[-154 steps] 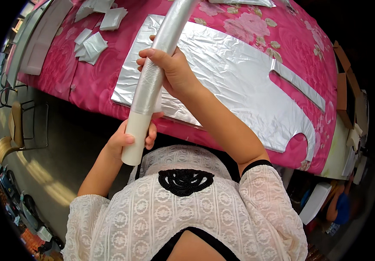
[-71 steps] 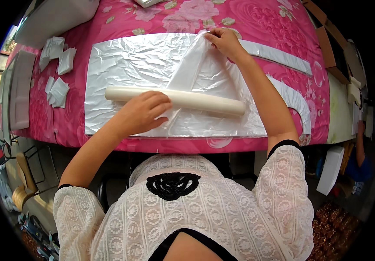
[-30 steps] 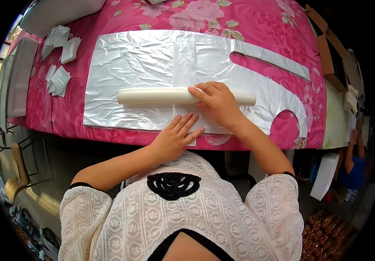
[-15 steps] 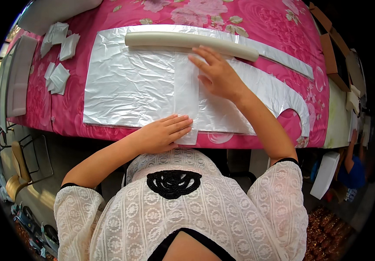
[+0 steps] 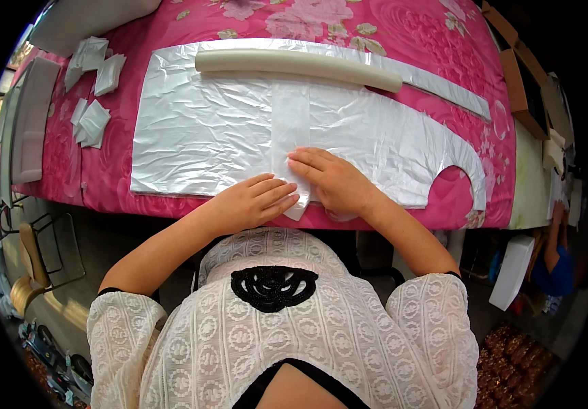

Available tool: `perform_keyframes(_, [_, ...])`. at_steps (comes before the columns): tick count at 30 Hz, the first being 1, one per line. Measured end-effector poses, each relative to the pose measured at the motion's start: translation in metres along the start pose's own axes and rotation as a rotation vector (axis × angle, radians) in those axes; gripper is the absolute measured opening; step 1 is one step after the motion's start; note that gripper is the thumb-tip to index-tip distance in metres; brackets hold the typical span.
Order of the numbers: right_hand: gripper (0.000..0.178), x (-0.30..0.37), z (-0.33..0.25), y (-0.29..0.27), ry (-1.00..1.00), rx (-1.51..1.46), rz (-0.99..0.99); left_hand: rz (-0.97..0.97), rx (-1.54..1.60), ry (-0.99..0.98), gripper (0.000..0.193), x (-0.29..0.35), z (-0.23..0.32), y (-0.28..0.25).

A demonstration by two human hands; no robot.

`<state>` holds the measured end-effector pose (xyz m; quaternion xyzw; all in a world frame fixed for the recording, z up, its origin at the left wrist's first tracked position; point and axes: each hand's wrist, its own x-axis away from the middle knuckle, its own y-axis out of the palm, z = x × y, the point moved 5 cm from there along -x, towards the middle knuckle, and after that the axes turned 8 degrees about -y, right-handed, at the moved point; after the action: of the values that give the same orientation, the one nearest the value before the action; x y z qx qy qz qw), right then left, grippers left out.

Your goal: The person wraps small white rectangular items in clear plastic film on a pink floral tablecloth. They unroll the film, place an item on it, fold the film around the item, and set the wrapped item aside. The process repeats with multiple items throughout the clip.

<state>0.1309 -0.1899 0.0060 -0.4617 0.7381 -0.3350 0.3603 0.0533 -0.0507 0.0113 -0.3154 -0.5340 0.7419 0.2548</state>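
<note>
At two o'clock, brown cardboard box (image 5: 510,78), contents unclear, at centre, left hand (image 5: 250,204) and right hand (image 5: 331,180) outstretched on translucent plastic strip (image 5: 290,119), silvery plastic sheet (image 5: 198,129) and pink floral tablecloth (image 5: 118,174) beneath, tan chair (image 5: 30,253) near nine.

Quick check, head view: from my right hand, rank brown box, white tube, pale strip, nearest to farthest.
1. Pale strip: at the fingertips of the right hand.
2. White tube: ahead, across the silver sheets.
3. Brown box: far right, beside the pink cloth.
</note>
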Motion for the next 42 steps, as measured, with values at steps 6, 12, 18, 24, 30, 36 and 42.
perform_keyframes(6, [0.041,0.003,-0.009,0.009,0.056,0.086,0.087,0.049,-0.049,-0.009,0.039,0.002,-0.004,0.003])
perform_keyframes(12, [0.039,0.013,-0.013,0.010,0.084,0.068,0.156,0.162,0.092,-0.126,0.037,-0.002,-0.010,0.002])
perform_keyframes(18, [0.045,0.016,-0.009,0.008,0.086,-0.029,0.171,0.101,0.096,-0.206,0.039,0.001,-0.018,0.004])
perform_keyframes(24, [0.032,0.014,0.002,0.002,0.150,-0.170,0.252,-0.091,0.197,-0.270,0.069,-0.001,-0.016,0.009])
perform_keyframes(30, [0.034,0.015,0.002,0.003,0.171,-0.111,0.199,-0.251,0.207,-0.219,0.078,0.005,0.007,0.017])
perform_keyframes(36, [0.033,0.010,-0.004,0.007,0.157,-0.032,0.163,-0.180,-0.071,-0.118,0.056,0.028,0.019,0.038])
perform_keyframes(42, [0.035,0.015,-0.002,0.005,0.163,-0.051,0.166,0.070,0.226,-0.015,0.032,0.020,0.013,0.024])
